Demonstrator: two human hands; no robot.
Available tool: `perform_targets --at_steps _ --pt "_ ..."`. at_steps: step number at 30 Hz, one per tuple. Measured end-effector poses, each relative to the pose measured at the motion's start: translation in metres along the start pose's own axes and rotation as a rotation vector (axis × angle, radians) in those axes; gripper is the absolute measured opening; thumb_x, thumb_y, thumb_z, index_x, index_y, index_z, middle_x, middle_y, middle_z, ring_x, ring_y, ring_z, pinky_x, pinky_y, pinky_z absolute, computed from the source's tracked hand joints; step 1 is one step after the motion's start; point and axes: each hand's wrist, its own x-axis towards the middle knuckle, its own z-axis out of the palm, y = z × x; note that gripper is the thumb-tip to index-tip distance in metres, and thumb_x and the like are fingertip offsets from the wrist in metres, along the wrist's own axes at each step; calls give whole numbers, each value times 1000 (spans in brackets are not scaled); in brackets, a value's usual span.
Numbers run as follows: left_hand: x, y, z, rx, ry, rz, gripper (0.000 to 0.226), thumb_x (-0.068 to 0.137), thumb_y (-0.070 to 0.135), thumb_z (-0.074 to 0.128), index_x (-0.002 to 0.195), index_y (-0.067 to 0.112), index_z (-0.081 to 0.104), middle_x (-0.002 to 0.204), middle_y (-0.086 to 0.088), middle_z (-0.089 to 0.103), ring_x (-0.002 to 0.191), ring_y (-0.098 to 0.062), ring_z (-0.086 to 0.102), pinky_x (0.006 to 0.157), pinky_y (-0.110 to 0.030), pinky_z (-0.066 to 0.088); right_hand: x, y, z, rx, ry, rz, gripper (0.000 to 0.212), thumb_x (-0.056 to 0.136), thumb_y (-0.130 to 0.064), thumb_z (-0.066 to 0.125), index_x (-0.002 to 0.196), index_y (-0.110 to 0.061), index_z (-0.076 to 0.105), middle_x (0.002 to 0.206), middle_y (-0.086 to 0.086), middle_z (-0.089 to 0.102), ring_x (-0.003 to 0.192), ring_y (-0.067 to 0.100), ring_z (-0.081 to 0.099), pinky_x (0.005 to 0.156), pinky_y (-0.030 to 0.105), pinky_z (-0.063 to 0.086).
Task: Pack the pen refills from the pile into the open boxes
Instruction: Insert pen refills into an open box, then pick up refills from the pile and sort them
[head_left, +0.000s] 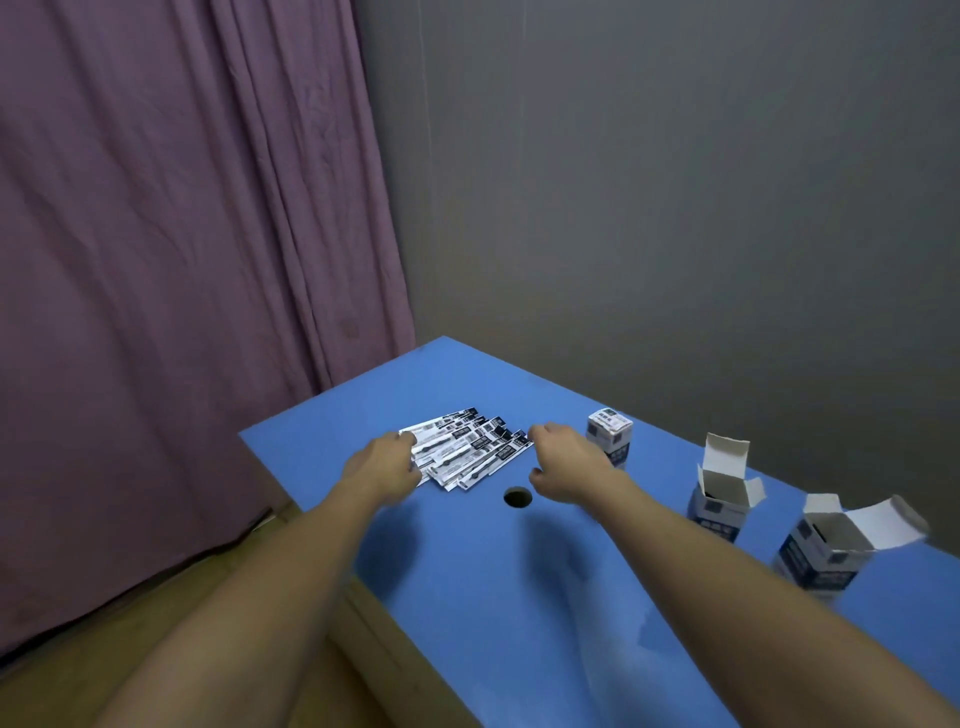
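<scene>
Left hand (387, 462) covers refill pile (470, 447) end; fingertips hidden.

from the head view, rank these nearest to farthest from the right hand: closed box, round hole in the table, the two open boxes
1. Closed box: right beside the right hand, partly behind it.
2. Round hole: just below the hand, toward the person. Too close to call against the closed box.
3. Middle open box: farther right.
4. Nearest-corner open box: farthest right, by the table edge.
</scene>
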Motion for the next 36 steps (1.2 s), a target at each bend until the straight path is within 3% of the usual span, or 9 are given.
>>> perform_targets --at_steps 3,5,11,19,27,36 --pt "-16 -18 0 17 -1 -48 49 92 29 49 139 18 47 141 -4 50 128 -26 49 101 -41 46 3 -14 12 -41 -135 14 28 90 -31 61 106 -12 47 115 9 51 96 25 47 74 37 44" --pt "-24 -30 -1 30 -13 -84 51 94 29 47 144 19 43 146 -2 47 132 -25 47 103 -40 45 10 -30 17 -63 -188 2 18 91 -25 56 100 -12 47 113 7 52 92 24 47 74 36 46" --pt "-33 -62 -13 52 11 -108 47 94 28 47 139 13 45 144 -6 48 130 -27 49 101 -41 45 40 -96 28 -86 -199 -55 32 90 -24 51 119 -10 52 127 9 53 116 29 54 86 36 46" --pt "-23 -147 -9 52 -61 -89 45 95 30 47 136 12 46 137 -8 52 122 -28 53 96 -45 50 90 -165 59 -53 -250 -23 39 91 -28 47 126 -13 53 133 9 54 121 28 53 94 36 45" --pt "15 -216 -9 50 -97 -12 37 97 29 46 128 10 57 128 -6 53 114 -25 54 92 -42 52 132 -199 76 -47 -264 97 40 90 -28 50 128 -15 49 130 6 51 121 25 51 92 36 44" --pt "66 -228 3 8 -120 109 37 98 29 44 127 11 58 129 -4 53 115 -24 54 92 -38 49 152 -191 80 -78 -172 294 38 88 -29 53 123 -16 50 128 3 52 121 24 51 85 35 43"
